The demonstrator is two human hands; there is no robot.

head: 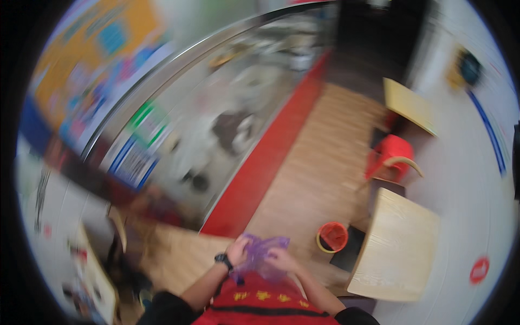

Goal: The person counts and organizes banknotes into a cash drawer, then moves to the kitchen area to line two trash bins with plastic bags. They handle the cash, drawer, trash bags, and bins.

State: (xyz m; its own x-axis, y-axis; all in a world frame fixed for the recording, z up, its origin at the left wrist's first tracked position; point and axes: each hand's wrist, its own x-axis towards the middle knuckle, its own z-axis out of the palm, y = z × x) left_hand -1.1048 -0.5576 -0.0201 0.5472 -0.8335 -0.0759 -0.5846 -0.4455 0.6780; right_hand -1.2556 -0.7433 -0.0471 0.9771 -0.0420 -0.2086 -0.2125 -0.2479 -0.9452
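A thin purple plastic bag (260,260) is spread between my two hands, close in front of the red apron (260,292). My left hand (239,250), with a dark watch on its wrist, grips the bag's left edge. On the other side, my right hand (281,260) pinches the bag near its upper right. The apron bears yellow writing. What the bag holds, if anything, cannot be made out through the blur.
A waste bin with a red liner (334,236) stands on the wood-look floor, beside a pale table (398,248). Farther off are a red stool (396,150) and another table (408,105). Left runs a glass-fronted counter (239,101) with a red base; a cluttered table (101,280) is lower left.
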